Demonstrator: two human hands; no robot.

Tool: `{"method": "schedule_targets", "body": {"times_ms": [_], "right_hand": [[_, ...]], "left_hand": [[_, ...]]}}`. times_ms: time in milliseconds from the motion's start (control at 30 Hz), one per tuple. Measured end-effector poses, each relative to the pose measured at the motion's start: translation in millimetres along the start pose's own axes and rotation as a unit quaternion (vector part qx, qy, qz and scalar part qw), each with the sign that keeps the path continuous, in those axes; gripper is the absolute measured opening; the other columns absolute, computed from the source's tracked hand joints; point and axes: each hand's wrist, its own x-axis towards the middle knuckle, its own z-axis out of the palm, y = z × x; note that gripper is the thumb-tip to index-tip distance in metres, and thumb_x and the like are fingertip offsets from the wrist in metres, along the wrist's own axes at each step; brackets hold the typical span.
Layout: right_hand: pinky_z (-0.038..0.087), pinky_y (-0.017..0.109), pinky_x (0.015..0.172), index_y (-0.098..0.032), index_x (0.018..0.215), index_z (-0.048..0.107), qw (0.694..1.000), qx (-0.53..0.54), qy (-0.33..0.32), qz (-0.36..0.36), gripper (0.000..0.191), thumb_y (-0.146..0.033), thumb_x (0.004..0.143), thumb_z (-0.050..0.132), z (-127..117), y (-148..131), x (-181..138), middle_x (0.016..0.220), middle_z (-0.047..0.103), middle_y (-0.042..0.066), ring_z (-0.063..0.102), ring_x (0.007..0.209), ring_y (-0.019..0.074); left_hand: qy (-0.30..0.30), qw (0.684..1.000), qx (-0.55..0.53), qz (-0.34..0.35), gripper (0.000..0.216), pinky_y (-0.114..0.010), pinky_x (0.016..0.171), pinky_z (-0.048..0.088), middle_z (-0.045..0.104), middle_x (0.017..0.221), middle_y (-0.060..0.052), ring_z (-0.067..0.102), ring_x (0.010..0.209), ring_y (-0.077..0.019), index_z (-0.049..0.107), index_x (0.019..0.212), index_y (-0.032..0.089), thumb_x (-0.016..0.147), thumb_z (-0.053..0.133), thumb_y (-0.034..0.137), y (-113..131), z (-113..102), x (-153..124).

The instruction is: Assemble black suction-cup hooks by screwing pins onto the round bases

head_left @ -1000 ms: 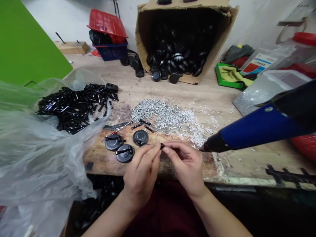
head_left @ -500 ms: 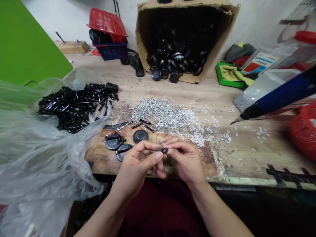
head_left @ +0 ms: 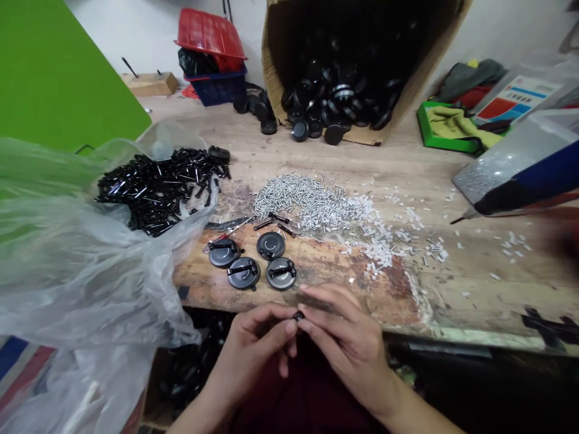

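Observation:
My left hand [head_left: 260, 340] pinches a small black part [head_left: 298, 316] between thumb and forefinger at the bench's front edge. From the other side, my right hand [head_left: 348, 337] closes its thumb and fingertips on the same part. Its far end is hidden by my fingers. Just beyond my hands lie several round black discs, one [head_left: 281, 278] with a black handle-like bar across it and another [head_left: 271, 244] without a bar. A few loose black bars [head_left: 286, 230] rest behind them, beside a heap of silver screws [head_left: 289, 196].
White plastic sleeves [head_left: 380, 250] are scattered right of the screws. A thin screwdriver [head_left: 237, 226] lies behind the discs. More black bars [head_left: 158, 187] are heaped on a clear plastic bag [head_left: 136, 289]. A cardboard box [head_left: 274, 72] holds black discs. A blue power screwdriver [head_left: 520, 184] juts in from the right.
My hands have drawn back toward my body with the black part between them, uncovering a disc with a bar. The view has shifted, so the bench items appear farther right.

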Motion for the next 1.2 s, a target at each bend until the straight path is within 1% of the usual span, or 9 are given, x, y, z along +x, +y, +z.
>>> {"method": "schedule_targets", "body": {"times_ms": [167,333,567,700,767,867,933,1067,1200], "right_hand": [[0.051,0.04,0.089,-0.024,0.114,0.062,0.999,-0.025,-0.023,-0.019,0.028,-0.018,0.087,0.056,13.8,15.2,16.2,0.112,0.064,0.008,0.058,0.104,0.0208],[0.048,0.042,0.089,-0.02,0.112,0.063,0.99,-0.12,-0.057,-0.051,0.032,-0.007,0.087,0.047,25.2,31.2,65.3,0.114,0.061,0.011,0.053,0.107,0.0228],[0.047,0.037,0.084,-0.018,0.113,0.063,0.93,-0.184,-0.298,-0.115,0.042,-0.006,0.073,0.066,44.9,59.9,134.5,0.11,0.064,0.011,0.058,0.099,0.024],[0.047,0.03,0.076,-0.019,0.102,0.067,0.911,-0.174,-0.347,-0.137,0.033,-0.01,0.07,0.069,41.3,64.4,149.7,0.098,0.068,0.007,0.061,0.089,0.0211],[0.047,0.029,0.072,-0.02,0.099,0.067,0.907,-0.174,-0.357,-0.142,0.031,-0.011,0.069,0.068,37.5,63.6,151.7,0.093,0.068,0.005,0.062,0.083,0.0196],[0.046,0.029,0.069,-0.018,0.095,0.065,0.906,-0.183,-0.352,-0.148,0.027,-0.013,0.069,0.067,34.8,63.7,150.5,0.086,0.066,0.005,0.06,0.076,0.0182],[0.045,0.032,0.072,-0.016,0.091,0.063,0.91,-0.191,-0.337,-0.148,0.022,-0.018,0.069,0.066,34.9,65.6,148.5,0.085,0.064,0.006,0.058,0.077,0.0191],[0.041,0.04,0.09,-0.012,0.108,0.056,0.931,-0.203,-0.258,-0.158,0.037,-0.023,0.073,0.06,27.1,65.7,144.2,0.1,0.06,0.011,0.053,0.097,0.0241],[0.041,0.042,0.093,-0.008,0.118,0.051,0.945,-0.244,-0.114,-0.184,0.046,-0.032,0.078,0.055,-3.6,48.7,128.9,0.105,0.056,0.015,0.049,0.102,0.0268]], "left_hand": [[0.11,0.984,0.121,0.068,0.019,-0.016,0.042,0.042,0.059,0.054,0.004,0.05,0.041,-0.0061,0.068,0.089,0.017,0.076,0.069,0.03,15.4,-18.1,-1.1],[0.199,0.961,0.152,0.12,0.022,-0.017,0.043,0.04,0.058,0.053,0.005,0.049,0.041,-0.006,0.066,0.092,0.016,0.074,0.069,0.029,29.0,-22.8,6.6],[0.203,0.953,0.176,0.137,0.029,-0.02,0.043,0.041,0.058,0.056,0.004,0.05,0.04,-0.0079,0.065,0.096,0.015,0.075,0.068,0.034,30.2,-28.9,23.7],[0.188,0.935,0.244,0.175,0.032,-0.024,0.054,0.048,0.066,0.071,-0.001,0.062,0.055,-0.0136,0.065,0.095,0.015,0.073,0.067,0.039,54.4,-35.6,49.6],[0.186,0.906,0.318,0.21,0.027,-0.025,0.061,0.048,0.068,0.08,-0.003,0.064,0.067,-0.016,0.064,0.094,0.016,0.077,0.062,0.038,69.2,-37.1,63.7],[0.18,0.846,0.448,0.225,0.018,-0.028,0.064,0.045,0.066,0.079,-0.004,0.061,0.071,-0.0183,0.06,0.091,0.017,0.082,0.054,0.031,82.9,-36.8,81.8],[0.163,0.826,0.495,0.214,0.012,-0.03,0.064,0.043,0.063,0.074,-0.003,0.058,0.068,-0.0186,0.058,0.084,0.017,0.082,0.051,0.027,84.6,-35.0,90.2],[0.128,0.833,0.487,0.227,0.012,-0.029,0.066,0.044,0.061,0.077,-0.003,0.057,0.07,-0.0178,0.054,0.085,0.017,0.084,0.047,0.027,85.0,-25.7,89.5],[0.123,0.83,0.455,0.298,0.016,-0.027,0.068,0.043,0.061,0.086,-0.003,0.056,0.074,-0.0161,0.054,0.093,0.018,0.087,0.048,0.031,96.1,-3.0,67.7]]}}
